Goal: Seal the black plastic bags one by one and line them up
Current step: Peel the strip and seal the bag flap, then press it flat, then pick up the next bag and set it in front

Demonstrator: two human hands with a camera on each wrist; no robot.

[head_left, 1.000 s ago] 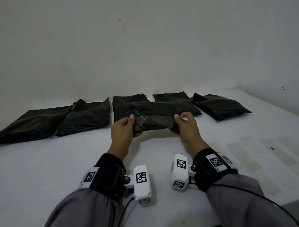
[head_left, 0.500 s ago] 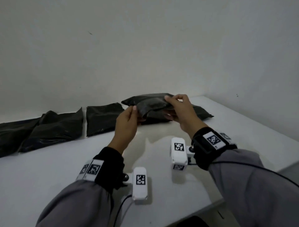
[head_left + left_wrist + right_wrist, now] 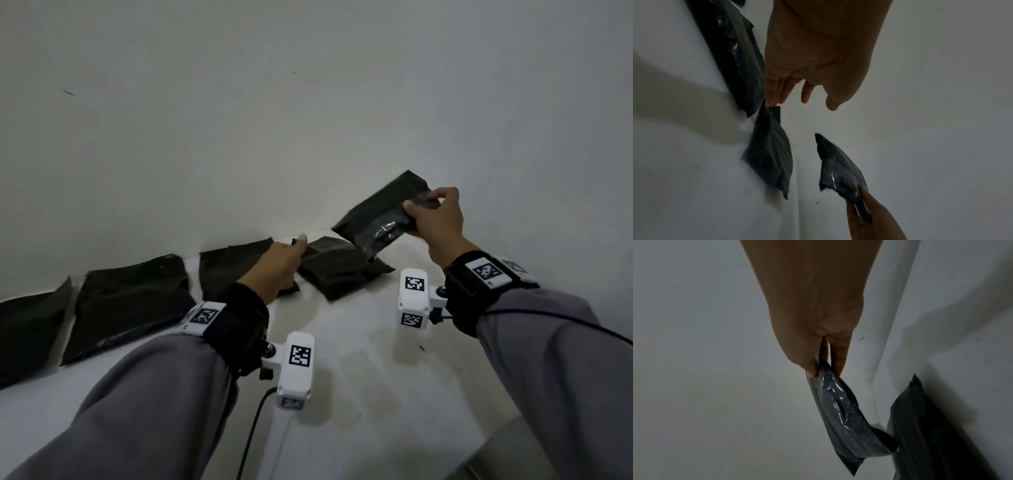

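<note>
While we hold 1 flat, glossy black plastic bag (image 3: 380, 215) up off the white worktop (image 3: 359, 370), tilted in front of the pale wall (image 3: 308, 102), our right hand (image 3: 436, 219) grips its right end with thumb and curled fingers pinching the plastic. From the right wrist view the same bag (image 3: 840, 415) hangs below that hand (image 3: 818, 344), with the thumb on 1 face and the fingers on the other.

Our left hand (image 3: 277, 265) holds nothing: its fingers (image 3: 777, 92) are straight and loosely spread, hovering over the row of bags on the worktop, their tips close to a bag corner; whether they touch it we cannot tell.

Counting from the head view, we see 5 black bags in all: the 1 lifted, and 4 lying along the wall. From left to right these are a bag cut off by the picture's edge (image 3: 30, 329), a large crumpled bag (image 3: 130, 305), a bag partly behind our left hand (image 3: 229, 270), and a slanted bag (image 3: 339, 270) lying below the lifted 1.

No brand or writing can be read on any bag. The only markings are black-and-white square code tags on the 2 white wrist cameras (image 3: 296, 370) (image 3: 413, 298) and on the black wristbands (image 3: 474, 291).
</note>
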